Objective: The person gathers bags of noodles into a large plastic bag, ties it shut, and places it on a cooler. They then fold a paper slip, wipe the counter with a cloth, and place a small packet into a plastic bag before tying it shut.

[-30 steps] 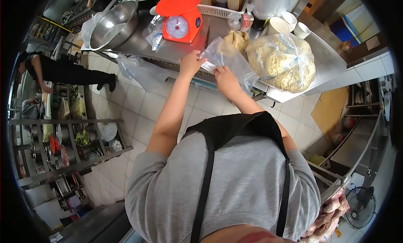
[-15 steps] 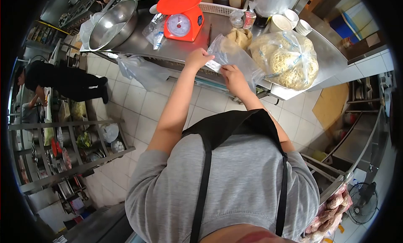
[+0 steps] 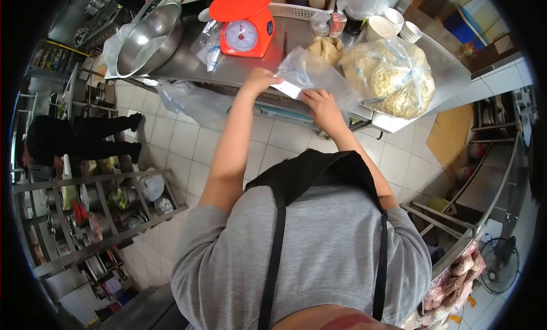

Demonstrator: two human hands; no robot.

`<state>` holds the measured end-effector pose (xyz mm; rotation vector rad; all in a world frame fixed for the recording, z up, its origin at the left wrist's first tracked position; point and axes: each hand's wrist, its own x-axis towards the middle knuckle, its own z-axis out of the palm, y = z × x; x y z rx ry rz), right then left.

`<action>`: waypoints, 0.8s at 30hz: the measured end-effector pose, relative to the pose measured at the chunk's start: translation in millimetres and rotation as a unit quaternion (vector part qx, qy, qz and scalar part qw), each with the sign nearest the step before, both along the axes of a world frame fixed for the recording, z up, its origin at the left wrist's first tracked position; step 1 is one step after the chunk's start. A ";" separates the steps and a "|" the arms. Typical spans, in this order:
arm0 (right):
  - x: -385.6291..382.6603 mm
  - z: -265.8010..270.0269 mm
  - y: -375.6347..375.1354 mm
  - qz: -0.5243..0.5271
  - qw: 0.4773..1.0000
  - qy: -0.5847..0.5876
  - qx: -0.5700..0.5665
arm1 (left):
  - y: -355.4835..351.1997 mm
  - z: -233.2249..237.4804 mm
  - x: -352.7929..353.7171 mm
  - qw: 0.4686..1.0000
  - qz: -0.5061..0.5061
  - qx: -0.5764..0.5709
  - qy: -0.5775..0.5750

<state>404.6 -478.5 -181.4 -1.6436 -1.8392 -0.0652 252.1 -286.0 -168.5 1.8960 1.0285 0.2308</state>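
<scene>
Both my hands hold a small clear plastic bag (image 3: 312,72) by its mouth at the front edge of a steel counter (image 3: 194,63). My left hand (image 3: 257,79) grips the bag's left side near a white label. My right hand (image 3: 322,105) pinches the lower right edge. The bag looks flat, with nothing I can make out inside. Just behind it lies a loose lump of yellow noodles (image 3: 327,47). To its right sits a large clear bag full of yellow noodles (image 3: 390,76).
An orange kitchen scale (image 3: 242,25) stands behind my left hand, a big steel bowl (image 3: 149,37) at the counter's left end. Stacked white cups (image 3: 393,23) sit at the back. A person in black (image 3: 80,139) bends by wire shelves (image 3: 91,210) on the left.
My hands have shifted slightly along the bag's mouth, spreading it flatter. The person in black at the left has moved lower in view and bent further over.
</scene>
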 end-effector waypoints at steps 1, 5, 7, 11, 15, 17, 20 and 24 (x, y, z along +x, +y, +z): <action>4.8 -0.8 -8.2 -0.013 1.000 -0.023 0.001 | 4.6 -0.7 -9.9 1.000 0.000 -0.001 0.000; 33.4 -12.3 -34.5 -0.042 0.999 -0.018 0.025 | 23.3 -13.9 -69.2 0.994 0.109 0.021 -0.026; 37.2 -10.5 -40.6 -0.047 0.999 0.008 0.015 | 27.1 -12.6 -100.1 0.989 0.148 0.011 -0.016; 18.5 28.0 -4.8 -0.083 0.981 0.177 0.018 | 13.4 -6.4 -118.5 0.981 0.190 -0.015 -0.029; 19.2 28.0 55.5 -0.163 0.970 0.180 -0.008 | 8.4 -38.9 -123.6 0.976 0.186 -0.032 -0.106; 30.6 35.8 69.2 -0.131 0.966 0.183 -0.132 | 10.2 -49.5 -127.8 0.968 0.190 0.022 -0.165; 59.5 43.8 74.1 -0.102 0.860 0.489 -0.104 | 6.2 -42.3 -123.0 0.965 0.182 -0.005 -0.190; 77.6 48.8 72.0 -0.021 0.716 0.692 0.084 | 11.9 -21.1 -106.9 0.957 0.165 -0.064 -0.232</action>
